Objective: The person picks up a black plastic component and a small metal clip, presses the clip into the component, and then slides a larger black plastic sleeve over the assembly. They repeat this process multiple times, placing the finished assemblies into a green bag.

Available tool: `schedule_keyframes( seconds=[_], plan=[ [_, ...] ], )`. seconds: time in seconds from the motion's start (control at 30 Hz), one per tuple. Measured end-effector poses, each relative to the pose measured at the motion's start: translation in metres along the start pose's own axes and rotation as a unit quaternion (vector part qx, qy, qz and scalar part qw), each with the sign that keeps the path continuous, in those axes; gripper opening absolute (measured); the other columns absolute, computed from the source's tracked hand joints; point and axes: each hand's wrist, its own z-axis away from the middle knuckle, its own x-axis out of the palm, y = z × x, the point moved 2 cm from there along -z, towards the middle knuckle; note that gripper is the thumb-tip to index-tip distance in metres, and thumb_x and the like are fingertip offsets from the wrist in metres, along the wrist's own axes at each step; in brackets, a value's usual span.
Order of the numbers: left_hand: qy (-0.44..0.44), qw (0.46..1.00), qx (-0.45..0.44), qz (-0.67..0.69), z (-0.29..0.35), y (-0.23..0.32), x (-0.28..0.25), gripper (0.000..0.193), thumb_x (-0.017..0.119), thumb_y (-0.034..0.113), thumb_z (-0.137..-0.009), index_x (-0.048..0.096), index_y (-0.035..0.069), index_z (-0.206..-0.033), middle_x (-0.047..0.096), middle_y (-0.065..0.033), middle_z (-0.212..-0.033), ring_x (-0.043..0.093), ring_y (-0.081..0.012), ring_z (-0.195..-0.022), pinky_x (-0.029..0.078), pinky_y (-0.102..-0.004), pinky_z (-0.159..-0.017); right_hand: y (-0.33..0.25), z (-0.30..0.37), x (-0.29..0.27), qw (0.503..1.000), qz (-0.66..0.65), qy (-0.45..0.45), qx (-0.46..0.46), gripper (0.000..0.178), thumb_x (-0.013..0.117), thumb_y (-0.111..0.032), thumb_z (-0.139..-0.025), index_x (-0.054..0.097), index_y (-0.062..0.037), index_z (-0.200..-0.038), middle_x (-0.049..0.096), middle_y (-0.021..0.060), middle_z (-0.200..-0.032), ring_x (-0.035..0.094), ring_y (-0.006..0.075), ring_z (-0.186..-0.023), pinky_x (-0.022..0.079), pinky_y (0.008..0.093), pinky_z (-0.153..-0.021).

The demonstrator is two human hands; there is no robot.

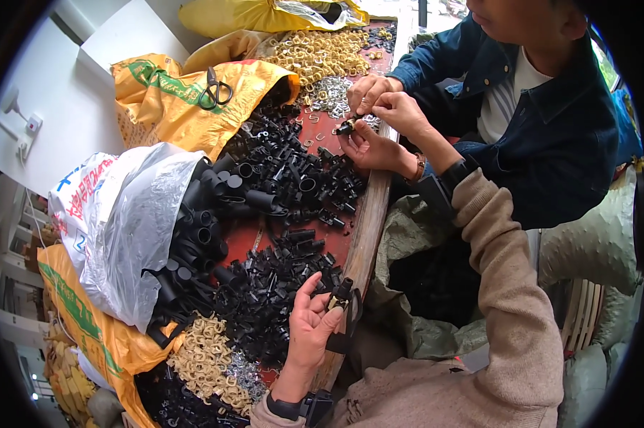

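In my left hand (311, 328), by the wooden table edge, a black plastic fitting (341, 291) with a beige ring-like piece on it is gripped between thumb and fingers. My right hand (405, 114) reaches far forward, its fingers bent together beside a co-worker's hands (368, 93). Whatever my right fingertips pinch, if anything, is hidden. Between the co-worker's fingers is another black fitting (346, 127) with a beige part. Loose black plastic parts (279, 292) are heaped just left of my left hand.
Black tubular parts (200, 235) spill from a clear plastic bag (133, 228). Scissors (215, 91) lie on a yellow sack (172, 107). Beige clips (322, 57) and metal clips (332, 96) cover the far table; more beige clips (204, 357) lie near. An open sack (414, 250) stands right of the edge.
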Motion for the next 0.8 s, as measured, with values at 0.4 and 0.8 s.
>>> schedule_keyframes(
  seconds=[0.4, 0.8],
  plan=[
    [0.040, 0.999, 0.006, 0.003, 0.005, 0.000, -0.002, 0.061, 0.058, 0.001, -0.074, 0.025, 0.004, -0.125, 0.053, -0.0064, -0.088, 0.044, -0.0065, -0.057, 0.037, -0.0180, -0.050, -0.016, 0.032, 0.009, 0.937, -0.317, -0.148, -0.019, 0.015, 0.054, -0.014, -0.081, 0.056, 0.0005, -0.078, 0.049, -0.0043, -0.064, 0.045, 0.0032, -0.056, 0.036, 0.0168, -0.048],
    [0.020, 0.999, 0.006, 0.027, 0.016, -0.003, -0.015, 0.060, 0.056, -0.002, -0.076, 0.023, 0.001, -0.126, 0.052, -0.0087, -0.097, 0.051, -0.0094, -0.082, 0.042, -0.0189, -0.070, 0.002, 0.033, -0.007, 0.914, -0.371, -0.162, -0.019, 0.012, 0.048, -0.014, -0.085, 0.054, -0.0044, -0.082, 0.046, -0.0058, -0.063, 0.038, -0.0003, -0.053, 0.030, 0.0144, -0.045]
  ],
)
